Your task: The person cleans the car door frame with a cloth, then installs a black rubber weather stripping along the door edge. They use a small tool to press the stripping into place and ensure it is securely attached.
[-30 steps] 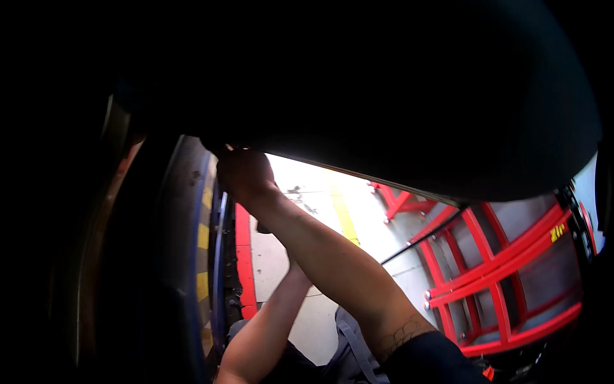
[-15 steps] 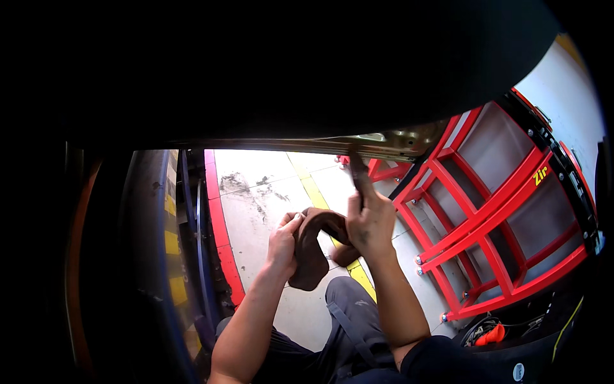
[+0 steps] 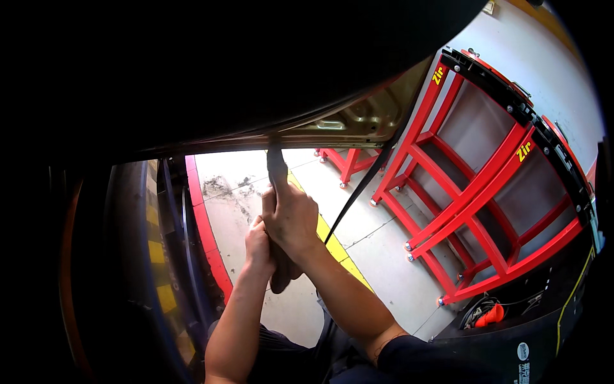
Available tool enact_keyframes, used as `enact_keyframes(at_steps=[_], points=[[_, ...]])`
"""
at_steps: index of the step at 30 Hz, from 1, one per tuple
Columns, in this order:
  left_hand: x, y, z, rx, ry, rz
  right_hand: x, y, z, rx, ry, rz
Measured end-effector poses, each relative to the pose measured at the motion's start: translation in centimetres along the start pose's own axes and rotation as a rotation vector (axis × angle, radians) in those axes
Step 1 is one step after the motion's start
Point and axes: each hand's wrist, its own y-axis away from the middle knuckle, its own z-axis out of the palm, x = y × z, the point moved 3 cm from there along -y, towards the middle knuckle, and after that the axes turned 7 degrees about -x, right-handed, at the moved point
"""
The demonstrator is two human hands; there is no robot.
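Right hand: the person's right hand (image 3: 291, 217) is clenched round a dark, flat rubber-like strip (image 3: 277, 169), fingers fully curled, at the middle of the view.
Left hand: the left hand (image 3: 258, 246) sits just below and touching the right, closed on the lower, wider brownish end of the same strip (image 3: 281, 278); how tightly it grips cannot be told, since the right hand covers part of it.
Strip: it runs upward from both fists to the dark underside of a vehicle body panel (image 3: 256, 77) overhead, where its top end disappears into shadow at the panel's lower edge.
Risk at the grip: with both fists stacked on one narrow strip, a sudden release at the top would likely send the hands down toward the person's lap; a slip of the lower fist would leave the right hand taking the whole load.
Risk overhead: the tan sheet-metal edge (image 3: 358, 121) lies just above the knuckles, so an upward jerk could bring skin against it.
Thin black rod: a slim black strut (image 3: 358, 192) slants down from the panel beside the right wrist, near enough to snag a forearm.
Floor: pale concrete floor (image 3: 384, 243) with a yellow painted line (image 3: 336, 246) and a red border stripe (image 3: 204, 224).
Far: red tubular steel frame on castors (image 3: 486, 211), well apart from the hands.
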Motion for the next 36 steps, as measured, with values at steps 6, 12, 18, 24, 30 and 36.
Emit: enact_keyframes(at_steps=[6, 12, 18, 24, 30, 36], points=[[0.3, 0.2, 0.8, 0.028, -0.072, -0.019, 4.5, 0.6, -3.9, 0.128, 0.112, 0.048], [-0.2, 0.5, 1.0, -0.052, -0.089, -0.069, 4.2, 1.7, -6.1, 0.168, -0.194, 0.115], [1.1, -0.2, 0.0, 0.130, -0.119, 0.056, 5.4, 8.6, -4.4, -0.432, -1.046, 0.173], [3.7, 0.6, 0.2, 0.354, -0.029, 0.364, 4.5, 14.2, -6.1, -0.438, -0.501, -0.384], [5.8, 1.0, 0.6, 0.394, 0.112, 0.543, 15.0, 13.5, -7.1, 0.017, -0.559, 0.207], [5.0, -0.6, -2.6, 0.304, 0.103, 0.568, 15.1, 5.7, -5.6, 0.131, -0.646, 0.139]])
